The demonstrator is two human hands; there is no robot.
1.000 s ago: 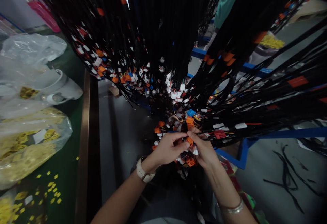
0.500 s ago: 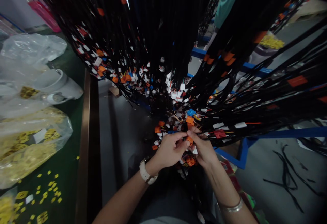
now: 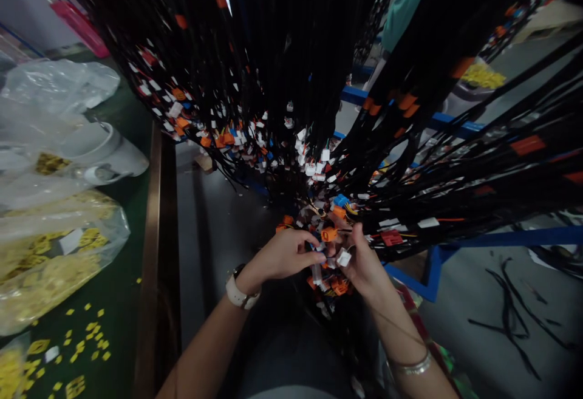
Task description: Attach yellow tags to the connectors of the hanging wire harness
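Observation:
My right hand (image 3: pixel 367 265) cradles the wires of an orange connector (image 3: pixel 328 234), with its thumb raised and its fingers partly hidden behind. A white connector (image 3: pixel 344 257) hangs in front of that palm. On the other side, my left hand (image 3: pixel 289 254) has its thumb and index finger slightly apart, close to small white and blue pieces too blurred to name. More orange connectors (image 3: pixel 339 286) dangle below the hands. Just above them are a blue connector (image 3: pixel 340 200) and another orange one. A red connector (image 3: pixel 392 238) lies to the right.
Dense bundles of black cables (image 3: pixel 291 34) hang ahead, tipped with connectors. A blue frame (image 3: pixel 435 274) stands at right. On the green table (image 3: pixel 122 253) at left are bags of yellow parts (image 3: pixel 59 253) and a white jug (image 3: pixel 109 150). A person's teal sleeve (image 3: pixel 405 7) shows behind the cables.
My left hand has drawn back a little to the left, off the orange connector. My right hand has opened up somewhat, exposing the orange and white connectors.

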